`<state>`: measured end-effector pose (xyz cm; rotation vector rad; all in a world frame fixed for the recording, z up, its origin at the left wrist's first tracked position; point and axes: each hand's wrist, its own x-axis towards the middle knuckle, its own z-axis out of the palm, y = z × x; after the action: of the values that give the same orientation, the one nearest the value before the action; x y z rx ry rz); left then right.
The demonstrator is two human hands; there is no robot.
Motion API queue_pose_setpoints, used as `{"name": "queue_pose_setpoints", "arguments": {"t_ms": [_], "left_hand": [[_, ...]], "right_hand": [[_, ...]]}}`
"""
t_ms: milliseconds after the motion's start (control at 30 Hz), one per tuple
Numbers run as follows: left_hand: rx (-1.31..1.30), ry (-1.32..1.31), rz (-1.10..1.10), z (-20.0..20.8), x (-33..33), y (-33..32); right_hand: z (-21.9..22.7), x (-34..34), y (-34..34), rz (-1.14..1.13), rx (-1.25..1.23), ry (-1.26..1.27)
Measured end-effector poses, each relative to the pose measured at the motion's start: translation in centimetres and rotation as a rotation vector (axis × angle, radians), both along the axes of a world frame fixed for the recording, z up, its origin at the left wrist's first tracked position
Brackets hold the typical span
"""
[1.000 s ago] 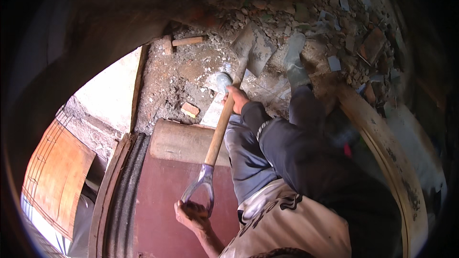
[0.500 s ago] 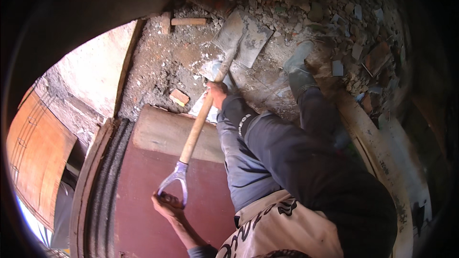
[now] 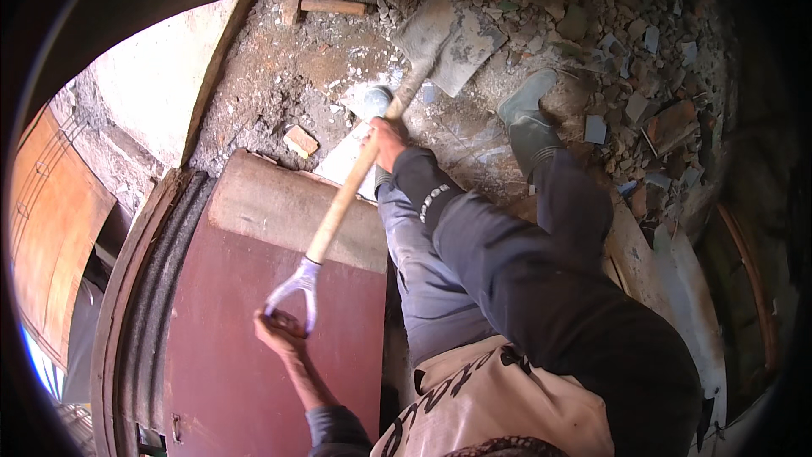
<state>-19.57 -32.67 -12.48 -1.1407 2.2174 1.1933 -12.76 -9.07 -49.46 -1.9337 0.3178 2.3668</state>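
Observation:
A shovel (image 3: 337, 218) slants across the view, from its purple-grey D-shaped grip near the lower left to its flat, dusty metal blade (image 3: 448, 41) at the top. My left hand (image 3: 286, 327) is closed around the crossbar of the grip. Farther up, my right hand (image 3: 388, 139) wraps round the wooden shaft, not far below the blade. The blade lies close to the rubble's edge with no heap of debris on it; whether it touches the ground I cannot tell. My boots stand on either side of it, the right boot (image 3: 526, 118) nearer the rubble.
Broken brick, tile and stone form a rubble pile (image 3: 626, 59) at the upper right. A wooden-handled hammer (image 3: 331, 7) lies at the top. Left of my legs is a dark red panel (image 3: 279, 330), with a brick piece (image 3: 300, 141) beyond it. Corrugated sheeting (image 3: 161, 305) edges the panel.
The blade has shifted slightly right and up in view, while the grip and both hands sit a little higher. The whole surroundings have also shifted as my head moved. Both hands keep their hold.

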Motion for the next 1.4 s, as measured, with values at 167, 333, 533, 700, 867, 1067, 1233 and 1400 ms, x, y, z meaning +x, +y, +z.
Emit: {"name": "queue_pose_setpoints", "arguments": {"t_ms": [167,333,533,700,867,1067,1233,1400], "left_hand": [[0.032,0.021,0.146,-0.9,5.9,2.4],[0.257,-0.047,-0.039,-1.5,5.9,7.6],[0.179,-0.161,0.170,1.6,4.6,2.8],[-0.061,-0.156,0.150,7.2,3.8,-0.8],[-0.057,-0.039,0.182,3.9,4.2,1.8],[0.134,-0.038,0.033,-4.1,6.1,7.9],[0.025,-0.049,-0.073,-7.1,2.9,8.5],[0.112,0.072,-0.174,-5.1,3.5,8.1]], "right_hand": [[4.8,5.4,7.4,0.020,0.069,0.019],[7.8,10.1,16.0,-0.016,0.241,-0.151],[8.7,10.2,8.4,0.022,0.205,-0.151],[7.8,6.3,-3.0,0.030,-0.067,-0.068],[3.0,5.1,-1.7,0.137,0.023,-0.109],[-3.1,6.3,10.0,0.095,0.001,-0.189],[-4.6,7.6,9.4,-0.056,0.043,-0.041],[-1.7,7.0,9.8,-0.029,0.095,-0.056]]}}
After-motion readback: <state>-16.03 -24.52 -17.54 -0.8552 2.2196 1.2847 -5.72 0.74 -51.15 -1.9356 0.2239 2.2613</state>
